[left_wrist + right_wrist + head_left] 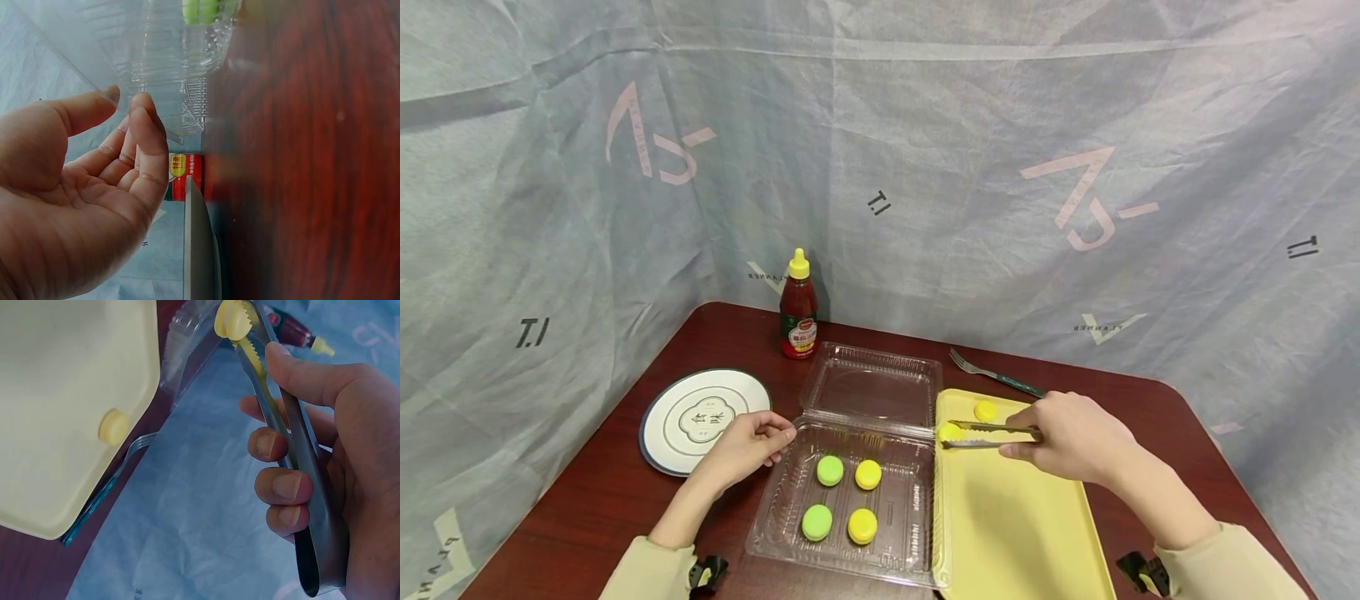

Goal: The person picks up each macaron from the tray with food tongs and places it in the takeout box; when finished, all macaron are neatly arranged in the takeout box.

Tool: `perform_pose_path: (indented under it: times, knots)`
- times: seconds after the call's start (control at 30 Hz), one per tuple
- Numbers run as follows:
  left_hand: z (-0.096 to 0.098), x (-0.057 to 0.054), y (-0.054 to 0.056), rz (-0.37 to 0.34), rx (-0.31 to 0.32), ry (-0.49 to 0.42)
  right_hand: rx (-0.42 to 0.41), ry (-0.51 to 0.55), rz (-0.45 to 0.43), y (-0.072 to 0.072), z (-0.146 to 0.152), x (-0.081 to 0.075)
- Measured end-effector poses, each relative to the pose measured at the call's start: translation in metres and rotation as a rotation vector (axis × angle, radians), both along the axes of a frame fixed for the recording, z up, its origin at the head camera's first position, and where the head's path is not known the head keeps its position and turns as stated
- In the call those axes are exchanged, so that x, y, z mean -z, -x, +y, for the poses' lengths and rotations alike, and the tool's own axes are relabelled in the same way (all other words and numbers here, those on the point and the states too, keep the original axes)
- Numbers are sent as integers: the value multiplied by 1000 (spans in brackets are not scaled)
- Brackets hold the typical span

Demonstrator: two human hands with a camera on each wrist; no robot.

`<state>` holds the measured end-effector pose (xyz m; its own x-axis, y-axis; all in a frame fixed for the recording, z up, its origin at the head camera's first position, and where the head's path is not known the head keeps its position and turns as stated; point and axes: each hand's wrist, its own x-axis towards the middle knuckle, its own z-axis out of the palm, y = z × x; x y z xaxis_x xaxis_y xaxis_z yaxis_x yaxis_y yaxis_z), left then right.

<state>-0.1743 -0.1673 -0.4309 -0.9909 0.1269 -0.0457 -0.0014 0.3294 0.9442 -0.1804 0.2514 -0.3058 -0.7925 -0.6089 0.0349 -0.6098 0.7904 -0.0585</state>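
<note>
My right hand (1075,437) grips metal tongs (322,519), fingers wrapped round both arms. Between the serrated tips sits a yellow macaron (232,320), over the left edge of the yellow tray (1022,517). Another yellow macaron (986,410) lies on that tray near its far edge. My left hand (741,450) pinches the left rim of a clear plastic container (898,542) between thumb and index finger. Inside the container are two green macarons (830,471) on the left and two yellow macarons (862,527) beside them. Its hinged lid (872,387) lies folded back, away from me.
A white plate (670,417) with a dark blue rim is left of the container. Behind the lid's left corner stands a ketchup bottle (798,312) with a yellow cap. A fork (992,374) lies beyond the tray. Grey cloth (925,208) hangs around the table.
</note>
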Motion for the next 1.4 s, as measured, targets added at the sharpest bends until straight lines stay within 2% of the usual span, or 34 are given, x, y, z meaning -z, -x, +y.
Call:
perform_pose_path:
  times: [0.33, 0.63, 0.97, 1.4]
  knots:
    - [-1, 0, 1, 4, 0, -2, -80, 22, 30, -6, -17, 8]
    - [-1, 1, 1, 2, -2, 8, -111, -4, 65, -7, -29, 21]
    - [-1, 1, 0, 11, 5, 7, -106, -34, 43, -7, -40, 33]
    - [-1, 0, 1, 5, 2, 3, -97, -51, 32, -9, -54, 40]
